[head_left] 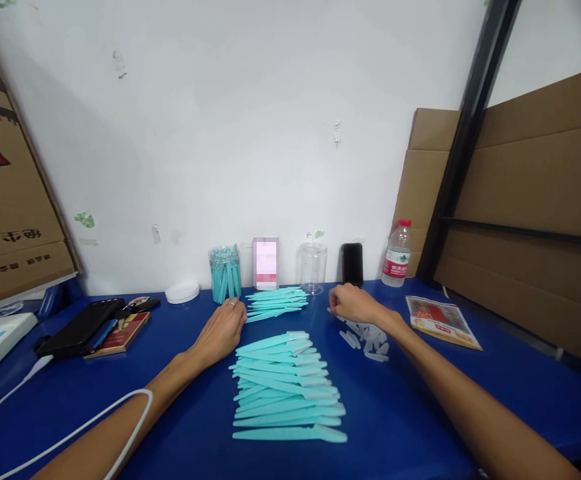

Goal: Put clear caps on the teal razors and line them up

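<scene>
My left hand rests on the blue table with its fingers curled, close to the handle ends of the far pile of turquoise eyebrow razors. Whatever lies under those fingers is hidden. Nearer me lies a larger stack of the same razors, with pale ends to the right. My right hand is pinched closed at the far edge of a heap of small clear blade caps. A bit of translucent plastic, seemingly one cap, shows at its fingertips.
Behind my left hand stands a clear jar filled with razors, near a white lid. An uncapped clear jar, phone, bottle and packet are farther right. A white cable crosses my left forearm.
</scene>
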The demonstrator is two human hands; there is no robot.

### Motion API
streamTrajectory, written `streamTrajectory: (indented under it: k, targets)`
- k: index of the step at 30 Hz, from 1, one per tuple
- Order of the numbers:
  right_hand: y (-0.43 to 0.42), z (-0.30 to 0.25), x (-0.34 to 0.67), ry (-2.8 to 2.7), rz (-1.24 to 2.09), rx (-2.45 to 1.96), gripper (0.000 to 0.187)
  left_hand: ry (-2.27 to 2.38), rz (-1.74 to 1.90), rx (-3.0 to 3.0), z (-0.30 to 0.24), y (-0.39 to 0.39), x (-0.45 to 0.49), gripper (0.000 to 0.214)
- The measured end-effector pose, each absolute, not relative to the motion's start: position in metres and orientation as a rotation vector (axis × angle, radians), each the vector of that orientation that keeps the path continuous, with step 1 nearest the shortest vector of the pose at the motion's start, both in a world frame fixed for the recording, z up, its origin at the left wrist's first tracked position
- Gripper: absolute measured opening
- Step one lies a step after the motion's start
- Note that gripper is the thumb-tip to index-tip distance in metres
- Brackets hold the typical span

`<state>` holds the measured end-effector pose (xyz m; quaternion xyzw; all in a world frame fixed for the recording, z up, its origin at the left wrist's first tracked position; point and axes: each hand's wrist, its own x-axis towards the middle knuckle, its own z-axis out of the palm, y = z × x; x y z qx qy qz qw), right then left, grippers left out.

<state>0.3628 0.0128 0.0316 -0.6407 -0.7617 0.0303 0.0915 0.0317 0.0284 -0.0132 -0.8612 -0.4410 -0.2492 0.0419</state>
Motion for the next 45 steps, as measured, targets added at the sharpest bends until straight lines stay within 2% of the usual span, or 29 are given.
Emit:
streamTrajectory:
  k: [6, 11, 16, 22, 31, 39, 45]
  targets:
    - [0.011, 0.032, 0.360, -2.207, 0.060, -1.832, 0.008, -1.397, -0.802, -2.653, -0.013, 0.027, 0.030, 0.015]
    - [0.009, 0.033, 0.356, -2.102, 0.148, -1.746, 0.007, -1.420, -0.866, -2.645, -0.011, 0.029, 0.028, 0.025]
    - [0.008, 0.034, 0.348, -1.977, 0.444, -1.570, 0.005, -1.551, -0.974, -2.529, -0.003, 0.028, 0.025, 0.025]
    - [0.005, 0.035, 0.329, -1.793, 0.892, -1.350, 0.024, -1.676, -1.022, -2.408, 0.000, 0.026, 0.022, 0.022]
    - [0.002, 0.024, 0.313, -1.648, 1.019, -1.177, 0.018, -1.663, -0.827, -2.369, 0.012, 0.015, 0.022, 0.019]
    - [-0.002, 0.023, 0.308, -1.381, 1.240, -1.027, 0.025, -1.660, -0.725, -2.347, 0.011, 0.013, 0.024, 0.021]
    - [-0.004, 0.022, 0.305, -1.287, 1.273, -0.922, 0.026, -1.687, -0.669, -2.343, 0.010, 0.014, 0.023, 0.022]
